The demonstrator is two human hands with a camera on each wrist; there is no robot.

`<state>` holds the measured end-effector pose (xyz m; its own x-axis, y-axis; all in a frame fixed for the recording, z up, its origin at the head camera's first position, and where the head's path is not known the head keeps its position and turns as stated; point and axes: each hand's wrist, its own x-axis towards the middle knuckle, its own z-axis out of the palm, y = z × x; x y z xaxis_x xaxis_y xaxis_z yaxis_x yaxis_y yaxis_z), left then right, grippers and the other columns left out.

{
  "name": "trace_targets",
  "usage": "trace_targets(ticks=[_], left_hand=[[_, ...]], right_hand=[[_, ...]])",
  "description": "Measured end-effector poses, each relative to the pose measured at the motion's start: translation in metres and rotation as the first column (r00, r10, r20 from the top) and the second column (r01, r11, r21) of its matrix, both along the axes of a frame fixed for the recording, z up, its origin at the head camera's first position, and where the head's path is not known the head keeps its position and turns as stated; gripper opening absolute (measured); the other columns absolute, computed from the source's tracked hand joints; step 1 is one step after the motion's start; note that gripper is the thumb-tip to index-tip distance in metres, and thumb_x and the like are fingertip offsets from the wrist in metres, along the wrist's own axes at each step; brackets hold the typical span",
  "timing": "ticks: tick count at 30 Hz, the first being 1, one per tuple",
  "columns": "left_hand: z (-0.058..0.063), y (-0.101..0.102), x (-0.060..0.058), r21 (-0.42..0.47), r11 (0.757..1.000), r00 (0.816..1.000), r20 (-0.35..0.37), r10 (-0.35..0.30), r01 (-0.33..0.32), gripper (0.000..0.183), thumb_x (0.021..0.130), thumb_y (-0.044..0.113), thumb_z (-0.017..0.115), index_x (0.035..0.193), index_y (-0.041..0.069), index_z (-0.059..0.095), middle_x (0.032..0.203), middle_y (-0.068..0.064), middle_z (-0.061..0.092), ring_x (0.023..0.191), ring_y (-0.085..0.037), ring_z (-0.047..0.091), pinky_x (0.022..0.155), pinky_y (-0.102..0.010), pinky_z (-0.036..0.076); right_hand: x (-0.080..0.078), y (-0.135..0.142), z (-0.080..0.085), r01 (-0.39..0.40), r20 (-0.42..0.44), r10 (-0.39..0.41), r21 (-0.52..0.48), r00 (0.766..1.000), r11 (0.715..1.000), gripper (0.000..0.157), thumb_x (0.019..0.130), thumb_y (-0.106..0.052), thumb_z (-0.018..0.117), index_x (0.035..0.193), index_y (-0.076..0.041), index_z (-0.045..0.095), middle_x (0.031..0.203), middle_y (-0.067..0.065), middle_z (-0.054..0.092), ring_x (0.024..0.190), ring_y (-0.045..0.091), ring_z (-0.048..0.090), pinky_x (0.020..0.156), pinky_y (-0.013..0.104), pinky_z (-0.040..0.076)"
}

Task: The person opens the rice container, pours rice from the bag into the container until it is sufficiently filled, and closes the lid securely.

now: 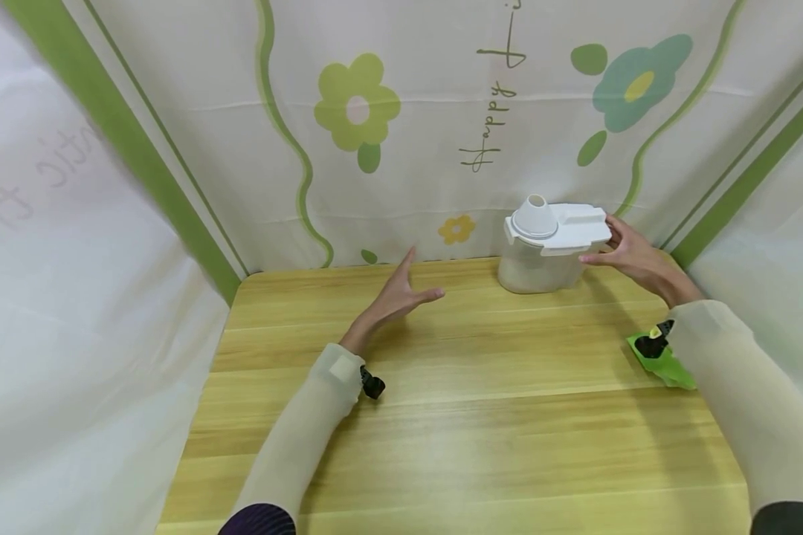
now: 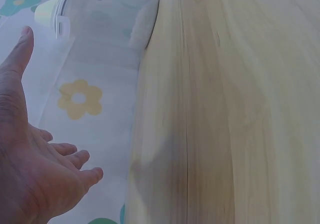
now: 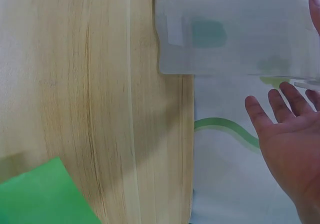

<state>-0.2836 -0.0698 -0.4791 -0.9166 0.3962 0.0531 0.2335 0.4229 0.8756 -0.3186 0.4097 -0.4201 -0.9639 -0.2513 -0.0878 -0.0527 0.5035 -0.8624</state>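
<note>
A clear plastic storage container [image 1: 538,269] stands upright at the back right of the table, with a white lid [image 1: 578,223] and a white cone-shaped cap [image 1: 535,217] on top. Something pale shows low inside it in the left wrist view. My right hand [image 1: 632,256] is at the container's right end, thumb in front and fingers behind the lid's edge. In the right wrist view, those fingers [image 3: 285,106] are spread and loosely bent beside the clear wall. To the container's left, my left hand [image 1: 398,293] reaches toward the back edge, thumb and fingers wide apart, holding nothing.
A bright green sheet or packet [image 1: 665,365] lies on the wooden table [image 1: 455,446], partly under my right forearm. Behind the table hangs a white curtain [image 1: 415,178] with printed flowers, and more cloth hangs along both sides.
</note>
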Motion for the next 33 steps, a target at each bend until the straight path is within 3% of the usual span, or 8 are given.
trace_targets(ticks=[3,5,8,14,20,27,33], left_hand=[[-0.001,0.003,-0.001,0.003,1.000,1.000,-0.001,-0.008,0.008,0.119,0.093,0.053,0.077,0.172,0.017,-0.004,0.179,-0.006,0.002,0.163,-0.035,0.011,0.127,-0.063,0.021],[0.000,0.005,-0.001,0.005,1.000,1.000,0.003,-0.012,0.012,0.120,0.092,0.055,0.077,0.172,0.017,-0.004,0.179,-0.005,0.002,0.163,-0.035,0.011,0.127,-0.064,0.021],[0.000,0.008,-0.001,0.009,1.000,1.000,0.008,-0.013,0.013,0.121,0.091,0.057,0.077,0.172,0.018,-0.004,0.179,-0.005,0.002,0.163,-0.035,0.010,0.126,-0.064,0.021],[0.002,0.015,-0.005,0.012,1.000,1.000,0.006,-0.019,0.019,0.121,0.091,0.055,0.078,0.172,0.018,-0.004,0.179,-0.003,0.001,0.163,-0.035,0.012,0.126,-0.064,0.022],[0.003,0.025,-0.008,0.034,0.999,1.000,0.010,-0.010,0.009,0.119,0.092,0.048,0.080,0.172,0.018,-0.003,0.179,-0.003,0.002,0.163,-0.034,0.011,0.127,-0.063,0.021],[0.003,0.038,-0.011,0.027,1.000,1.000,0.021,-0.005,0.005,0.122,0.090,0.054,0.080,0.172,0.019,-0.003,0.179,-0.004,0.003,0.163,-0.034,0.012,0.127,-0.063,0.022],[0.003,0.046,-0.012,0.048,0.999,1.000,0.025,-0.008,0.006,0.122,0.090,0.053,0.082,0.172,0.022,-0.003,0.179,-0.001,0.002,0.164,-0.032,0.012,0.127,-0.062,0.020]], right_hand=[[0.000,0.000,-0.001,0.013,-0.016,-0.013,0.015,1.000,1.000,0.099,0.101,-0.020,0.076,0.172,-0.024,0.008,0.170,0.012,0.029,0.157,0.027,0.031,0.108,0.013,0.042],[0.000,-0.001,0.000,0.029,-0.023,-0.028,0.037,0.999,0.999,0.098,0.100,-0.024,0.076,0.172,-0.024,0.010,0.164,0.010,0.037,0.147,0.020,0.041,0.097,0.010,0.045],[-0.001,-0.002,-0.001,0.044,-0.035,-0.042,0.041,0.998,0.998,0.095,0.100,-0.026,0.077,0.172,-0.024,0.014,0.152,0.002,0.045,0.131,0.011,0.050,0.090,0.010,0.047],[-0.003,-0.004,-0.002,0.061,-0.050,-0.059,0.044,0.997,0.997,0.094,0.101,-0.027,0.076,0.172,-0.023,0.014,0.138,-0.010,0.049,0.118,0.006,0.053,0.088,0.012,0.050],[-0.001,-0.008,-0.004,0.078,-0.064,-0.075,0.041,0.995,0.996,0.092,0.101,-0.029,0.075,0.172,-0.023,0.016,0.137,-0.010,0.050,0.115,0.008,0.053,0.087,0.015,0.051],[0.001,-0.015,-0.007,0.096,-0.088,-0.090,0.063,0.992,0.993,0.093,0.100,-0.034,0.076,0.172,-0.026,0.017,0.140,-0.008,0.051,0.113,0.007,0.054,0.085,0.014,0.051],[0.002,-0.020,-0.008,0.073,-0.086,-0.073,0.004,0.994,0.997,0.092,0.101,-0.029,0.075,0.172,-0.025,0.017,0.148,-0.003,0.050,0.116,0.005,0.055,0.087,0.013,0.052]])
